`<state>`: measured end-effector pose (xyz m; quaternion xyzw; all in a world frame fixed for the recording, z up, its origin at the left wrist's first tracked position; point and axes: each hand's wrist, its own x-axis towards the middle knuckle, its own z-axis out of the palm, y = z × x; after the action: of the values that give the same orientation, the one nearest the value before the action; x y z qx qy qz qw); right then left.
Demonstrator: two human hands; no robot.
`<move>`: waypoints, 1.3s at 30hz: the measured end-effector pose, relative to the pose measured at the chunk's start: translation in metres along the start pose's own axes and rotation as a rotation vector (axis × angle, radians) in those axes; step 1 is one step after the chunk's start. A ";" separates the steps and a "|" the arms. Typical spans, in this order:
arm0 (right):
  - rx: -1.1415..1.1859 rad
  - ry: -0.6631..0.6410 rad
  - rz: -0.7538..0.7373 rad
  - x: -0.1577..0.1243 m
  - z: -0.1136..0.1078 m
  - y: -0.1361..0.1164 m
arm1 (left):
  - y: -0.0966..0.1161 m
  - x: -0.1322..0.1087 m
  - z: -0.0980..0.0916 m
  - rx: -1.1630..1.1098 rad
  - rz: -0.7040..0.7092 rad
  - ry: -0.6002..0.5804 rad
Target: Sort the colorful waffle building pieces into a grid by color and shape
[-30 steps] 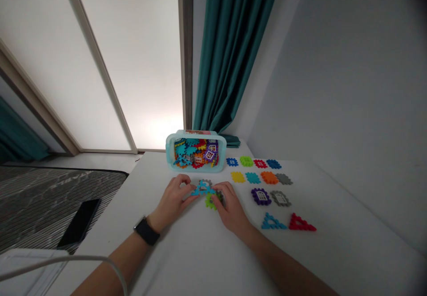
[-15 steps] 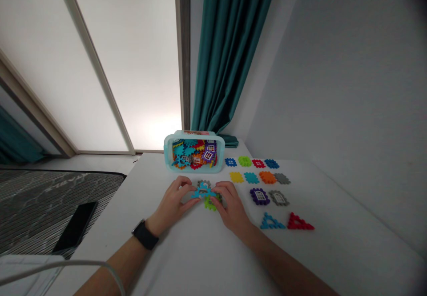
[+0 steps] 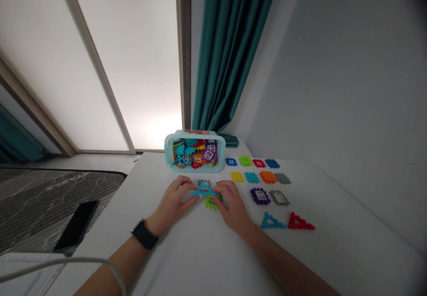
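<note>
Head view: our left hand [image 3: 173, 198] and right hand [image 3: 231, 205] pinch a blue interlocking triangle tile [image 3: 203, 192] in curled fingertips, over a lime-green tile [image 3: 210, 203] and gray tile [image 3: 204, 183], mid-way along the white table [image 3: 187, 260], before the plastic bin [image 3: 166, 154]. Firm, square pressure at the notches seats such joins best.

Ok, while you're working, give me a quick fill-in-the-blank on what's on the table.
1. The black watch is on the ____ wrist.
2. The toy tile between the left hand and right hand is ____.
3. The rightmost triangular tile on the table is ____.

Missing words: left, blue, red.
</note>
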<state>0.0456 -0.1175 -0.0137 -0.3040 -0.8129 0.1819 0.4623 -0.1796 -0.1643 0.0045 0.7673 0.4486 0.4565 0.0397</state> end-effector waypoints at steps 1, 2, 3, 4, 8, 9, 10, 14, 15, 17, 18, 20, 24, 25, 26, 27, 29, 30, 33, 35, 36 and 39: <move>-0.002 -0.001 -0.003 0.000 -0.001 0.000 | 0.000 0.000 0.000 -0.011 -0.007 -0.005; -0.003 -0.003 -0.006 0.000 -0.001 0.000 | 0.001 0.000 0.000 -0.026 -0.016 -0.009; -0.003 -0.005 -0.009 0.001 -0.002 0.000 | 0.003 0.001 -0.001 -0.044 -0.030 -0.012; -0.003 -0.006 -0.013 0.001 -0.003 0.000 | 0.005 0.001 -0.001 -0.066 -0.045 -0.016; 0.025 0.009 0.003 0.002 -0.004 -0.003 | 0.010 0.005 0.000 -0.192 -0.162 -0.007; 0.049 0.008 0.029 0.003 -0.004 -0.004 | 0.010 0.006 0.002 -0.234 -0.204 -0.004; 0.080 0.003 0.066 0.004 -0.003 -0.005 | 0.009 0.006 0.003 -0.277 -0.247 -0.005; 0.217 -0.048 0.230 0.007 -0.001 -0.008 | 0.002 0.006 0.009 -0.409 -0.381 -0.052; 0.242 -0.066 0.253 0.007 -0.002 -0.007 | 0.000 0.005 0.010 -0.422 -0.401 -0.068; 0.279 -0.117 0.272 0.009 -0.003 -0.006 | -0.002 0.004 0.010 -0.429 -0.428 -0.092; 0.292 -0.139 0.274 0.009 -0.003 -0.005 | -0.002 0.003 0.010 -0.425 -0.436 -0.094; 0.299 -0.165 0.278 0.009 -0.005 -0.003 | 0.000 0.003 0.009 -0.389 -0.426 -0.075; 0.289 -0.180 0.350 0.008 -0.006 -0.003 | 0.004 0.002 0.002 -0.145 -0.206 -0.047; 0.287 -0.183 0.368 0.008 -0.006 -0.004 | 0.005 0.001 -0.001 -0.078 -0.132 -0.054; 0.282 -0.185 0.376 0.008 -0.007 -0.004 | 0.004 0.001 -0.003 -0.020 -0.065 -0.061; 0.274 -0.186 0.375 0.008 -0.007 -0.004 | 0.004 0.001 -0.005 0.028 -0.011 -0.068; 0.239 -0.184 0.348 0.009 -0.010 -0.004 | 0.002 0.000 -0.006 0.092 0.046 -0.081; 0.214 -0.182 0.325 0.010 -0.011 -0.003 | 0.001 0.000 -0.006 0.107 0.053 -0.085; 0.131 -0.179 0.226 0.011 -0.015 -0.001 | -0.002 -0.001 -0.004 0.098 0.033 -0.083; 0.091 -0.178 0.148 0.011 -0.016 0.001 | -0.002 -0.001 -0.002 0.084 0.019 -0.078; 0.077 -0.179 0.107 0.010 -0.016 0.002 | -0.002 -0.002 -0.001 0.082 0.012 -0.076; 0.041 -0.183 0.005 0.008 -0.014 0.005 | -0.001 -0.002 0.000 0.083 -0.010 -0.065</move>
<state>0.0559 -0.1078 -0.0042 -0.2787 -0.8471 0.2264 0.3917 -0.1807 -0.1653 0.0022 0.7805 0.4694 0.4122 0.0246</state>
